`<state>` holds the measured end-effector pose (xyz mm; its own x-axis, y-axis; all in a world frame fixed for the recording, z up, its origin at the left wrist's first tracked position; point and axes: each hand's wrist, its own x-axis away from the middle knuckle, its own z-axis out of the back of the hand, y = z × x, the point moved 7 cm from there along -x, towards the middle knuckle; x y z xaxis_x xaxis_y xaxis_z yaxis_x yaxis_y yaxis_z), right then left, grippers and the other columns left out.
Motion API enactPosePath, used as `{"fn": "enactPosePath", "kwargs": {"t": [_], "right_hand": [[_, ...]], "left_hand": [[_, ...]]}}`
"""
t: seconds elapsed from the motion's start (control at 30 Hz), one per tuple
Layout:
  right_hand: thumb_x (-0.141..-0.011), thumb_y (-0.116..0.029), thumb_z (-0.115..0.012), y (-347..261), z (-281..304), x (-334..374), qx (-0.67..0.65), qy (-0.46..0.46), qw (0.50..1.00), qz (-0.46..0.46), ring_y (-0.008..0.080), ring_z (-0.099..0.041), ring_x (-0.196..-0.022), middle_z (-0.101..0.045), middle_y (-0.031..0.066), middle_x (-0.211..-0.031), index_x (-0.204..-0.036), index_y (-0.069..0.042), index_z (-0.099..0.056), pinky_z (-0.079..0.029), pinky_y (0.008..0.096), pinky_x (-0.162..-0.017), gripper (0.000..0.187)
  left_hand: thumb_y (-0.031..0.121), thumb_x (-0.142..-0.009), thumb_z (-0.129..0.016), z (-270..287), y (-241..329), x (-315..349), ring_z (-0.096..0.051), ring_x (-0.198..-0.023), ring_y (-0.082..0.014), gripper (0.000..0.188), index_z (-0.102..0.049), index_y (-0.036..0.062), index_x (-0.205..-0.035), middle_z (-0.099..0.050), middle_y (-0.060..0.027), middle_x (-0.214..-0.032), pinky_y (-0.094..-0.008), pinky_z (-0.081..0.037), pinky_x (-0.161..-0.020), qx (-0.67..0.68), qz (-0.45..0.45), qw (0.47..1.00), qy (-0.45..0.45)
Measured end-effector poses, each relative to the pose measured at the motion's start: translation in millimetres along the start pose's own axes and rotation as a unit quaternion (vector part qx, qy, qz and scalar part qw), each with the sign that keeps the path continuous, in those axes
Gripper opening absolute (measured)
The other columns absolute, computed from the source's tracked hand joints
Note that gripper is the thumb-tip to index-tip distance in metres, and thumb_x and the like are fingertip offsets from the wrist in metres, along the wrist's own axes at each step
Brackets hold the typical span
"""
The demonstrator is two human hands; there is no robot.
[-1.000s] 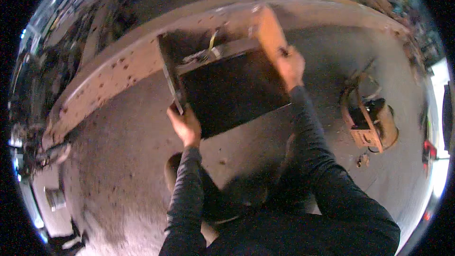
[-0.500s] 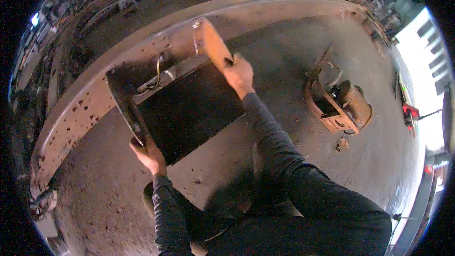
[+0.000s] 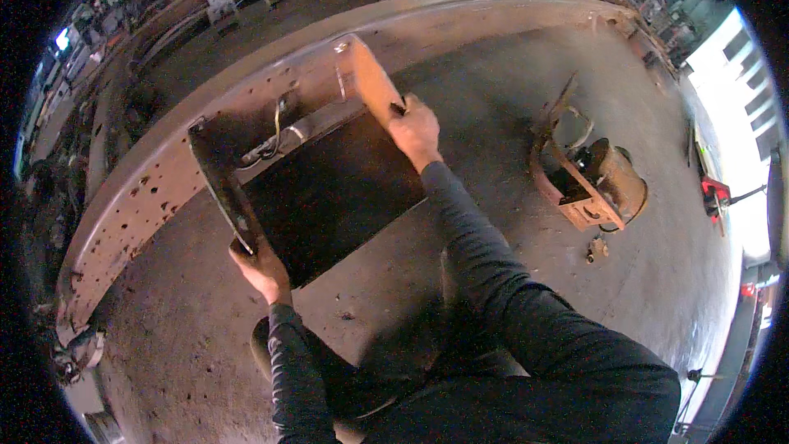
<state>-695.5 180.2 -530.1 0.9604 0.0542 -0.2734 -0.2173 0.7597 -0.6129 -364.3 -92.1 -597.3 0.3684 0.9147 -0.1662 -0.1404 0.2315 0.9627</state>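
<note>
A dark, rusty metal tray with two upright side plates is in front of me, its far side against a long steel beam with many holes. My left hand is closed round the near end of the dark left plate. My right hand grips the near end of the orange-lit right plate, its fingers wrapped over the edge. Inside the far side of the tray lies a pale cable. Whether the tray is fastened to the beam, I cannot tell.
On the concrete floor to the right lies a rusty bracket with a cylindrical can attached. A small metal fitting lies near it. A red tool is farther right. Metal parts crowd the area beyond the beam.
The view has shifted very slightly. Both hands keep their hold on the side plates, and the tray shows no clear movement against the beam.
</note>
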Motion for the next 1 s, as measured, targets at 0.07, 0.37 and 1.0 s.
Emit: {"fn": "enactPosePath", "kwargs": {"t": [0.07,0.37,1.0], "right_hand": [[-0.085,-0.037,-0.061,2.4,-1.3,-0.6,0.012,-0.005,1.000,-0.008,0.0435,-0.065,-0.090,-0.067,0.0245,-0.095,-0.096,-0.003,-0.062,-0.052,0.0523,-0.080,0.035],[-0.086,-0.039,-0.063,7.0,-5.5,-5.4,-0.034,-0.005,0.999,0.028,0.0449,-0.062,-0.098,-0.067,0.0258,-0.097,-0.098,-0.002,-0.063,-0.048,0.0474,-0.082,0.039],[-0.095,-0.040,-0.058,118.9,-35.1,-19.7,-0.401,-0.175,0.866,-0.242,0.0169,-0.062,-0.088,-0.067,0.0036,-0.100,-0.112,-0.003,-0.065,-0.050,0.0377,-0.077,0.041]], "left_hand": [[0.012,-0.089,-0.063,0.6,2.6,0.1,-0.056,-0.108,-0.0255,0.040,-0.048,-0.0002,-0.125,-0.060,-0.0146,-0.114,-0.0366,-0.042,-0.096,0.016,-0.028,0.999,0.000],[0.012,-0.085,-0.066,2.2,-6.3,-0.4,-0.055,-0.102,-0.0223,0.042,-0.048,0.0007,-0.121,-0.058,-0.0114,-0.113,-0.0339,-0.042,-0.094,0.028,0.000,0.999,-0.032],[0.041,-0.095,-0.059,12.9,-116.9,12.0,-0.063,-0.076,-0.0225,0.039,-0.064,0.0022,-0.102,-0.067,-0.0088,-0.095,-0.0391,-0.052,-0.067,0.280,0.301,0.909,-0.062]]}}
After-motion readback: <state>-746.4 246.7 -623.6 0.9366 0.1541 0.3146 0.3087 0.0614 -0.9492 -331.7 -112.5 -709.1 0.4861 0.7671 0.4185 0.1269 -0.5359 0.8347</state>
